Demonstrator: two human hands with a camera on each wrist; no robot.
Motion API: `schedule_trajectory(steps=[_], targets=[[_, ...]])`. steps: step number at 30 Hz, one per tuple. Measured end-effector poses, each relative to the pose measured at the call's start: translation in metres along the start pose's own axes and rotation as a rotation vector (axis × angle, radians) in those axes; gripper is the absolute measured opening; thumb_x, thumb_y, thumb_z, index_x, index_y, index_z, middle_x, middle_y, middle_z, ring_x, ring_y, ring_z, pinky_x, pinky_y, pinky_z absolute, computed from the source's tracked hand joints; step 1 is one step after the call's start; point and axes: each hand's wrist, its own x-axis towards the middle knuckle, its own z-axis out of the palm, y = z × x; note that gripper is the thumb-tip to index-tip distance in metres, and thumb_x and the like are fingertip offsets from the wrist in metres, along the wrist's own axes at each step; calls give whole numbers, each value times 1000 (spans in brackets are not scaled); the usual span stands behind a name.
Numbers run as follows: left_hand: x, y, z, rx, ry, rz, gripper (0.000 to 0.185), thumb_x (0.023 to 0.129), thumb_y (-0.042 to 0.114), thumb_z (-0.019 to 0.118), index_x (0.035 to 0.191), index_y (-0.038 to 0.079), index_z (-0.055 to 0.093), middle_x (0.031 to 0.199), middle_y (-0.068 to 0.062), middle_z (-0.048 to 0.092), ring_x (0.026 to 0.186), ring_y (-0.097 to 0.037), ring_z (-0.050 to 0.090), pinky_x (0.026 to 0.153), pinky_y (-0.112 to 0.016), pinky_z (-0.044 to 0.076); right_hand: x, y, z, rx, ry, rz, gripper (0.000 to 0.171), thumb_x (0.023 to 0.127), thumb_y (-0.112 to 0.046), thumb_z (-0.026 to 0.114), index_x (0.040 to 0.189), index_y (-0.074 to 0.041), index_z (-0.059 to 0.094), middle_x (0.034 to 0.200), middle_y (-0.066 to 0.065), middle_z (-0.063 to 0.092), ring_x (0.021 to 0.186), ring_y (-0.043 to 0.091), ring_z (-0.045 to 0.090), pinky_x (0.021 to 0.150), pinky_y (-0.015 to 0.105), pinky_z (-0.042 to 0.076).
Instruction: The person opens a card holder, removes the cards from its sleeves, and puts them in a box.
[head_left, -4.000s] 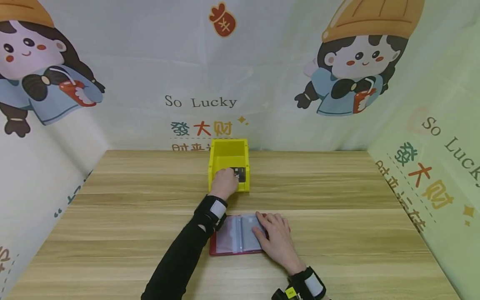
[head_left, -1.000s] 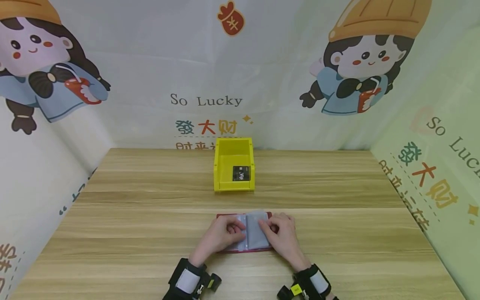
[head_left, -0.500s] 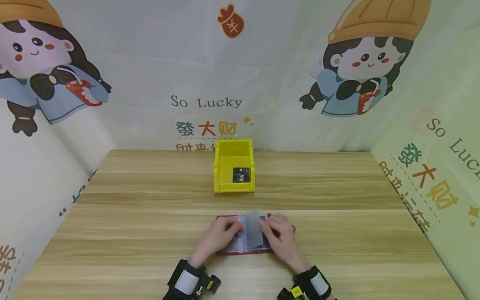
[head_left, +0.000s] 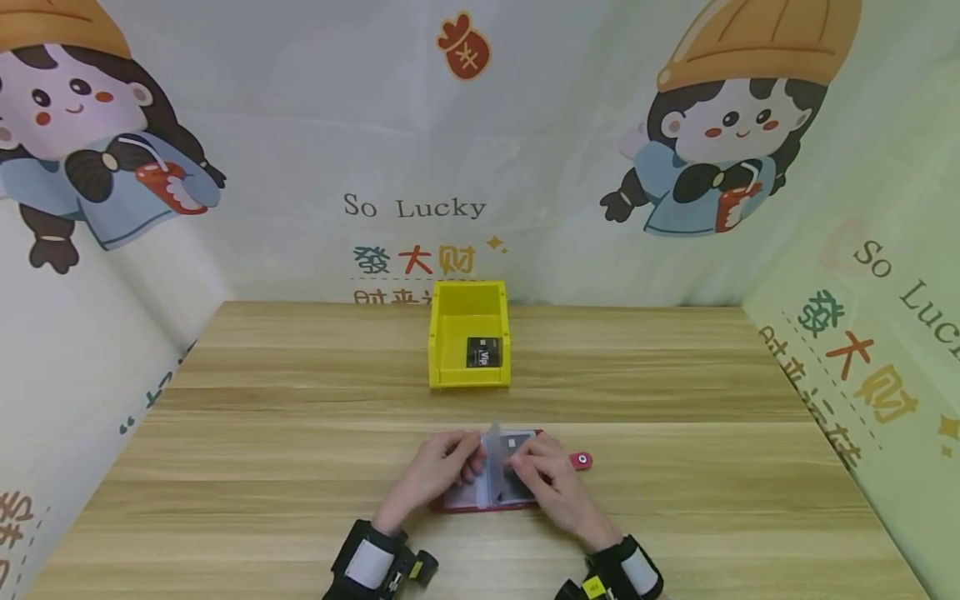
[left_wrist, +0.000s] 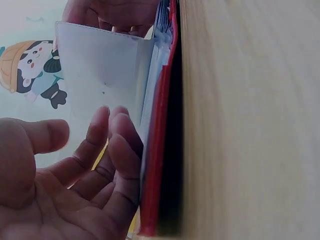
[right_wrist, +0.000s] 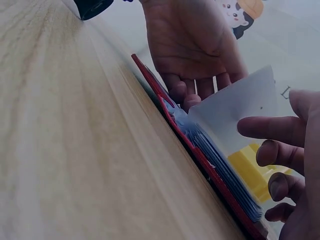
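Note:
A red card holder [head_left: 483, 507] lies spread on the wooden table, its clear sleeves showing. One translucent sleeve page [left_wrist: 102, 70] stands up from the spine, partway between the two sides. My right hand [head_left: 551, 479] is at the page's right face, with the index finger reaching to it and the thumb apart in the right wrist view. Under that page, a dark card [head_left: 517, 483] shows in the right-hand sleeve. My left hand [head_left: 438, 467] rests at the left side of the holder, its fingers loosely bent beside the page and holding nothing.
Behind the holder stands a yellow bin [head_left: 469, 379] with a black card marked Vip [head_left: 483, 352] in it. The holder's red snap tab [head_left: 581, 460] sticks out to the right. A printed cloth [head_left: 555, 167] hangs beyond the table.
My left hand has come back from the bin to the holder. The sleeve page has lifted from the right side and swung leftward, uncovering the dark card beneath.

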Motion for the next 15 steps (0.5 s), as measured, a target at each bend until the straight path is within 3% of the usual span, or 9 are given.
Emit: schedule_trajectory(steps=[3, 8, 15], targets=[[0, 2, -1, -16, 15, -19, 42, 112, 30, 50, 102, -4, 72, 84, -11, 70, 71, -13, 60, 66, -25, 51, 0, -1, 0, -42, -43, 8, 27, 105, -6, 56, 104, -7, 83, 89, -3, 60, 93, 9, 49, 92, 30, 37], [-1, 3, -3, -30, 37, -26, 43, 110, 33, 54, 105, -5, 73, 81, -9, 70, 69, -13, 61, 65, -25, 54, 0, -3, 0, -99, -97, 43, 29, 107, -13, 55, 107, -10, 84, 89, -9, 56, 95, 8, 47, 99, 36, 35], [-1, 0, -5, -5, 65, -32, 38, 106, 32, 63, 104, -3, 77, 75, -5, 69, 67, -12, 64, 63, -26, 56, 1, -5, 1, -141, -152, 49, 29, 107, -16, 56, 106, -14, 84, 91, -9, 55, 97, 9, 44, 90, 30, 29]])
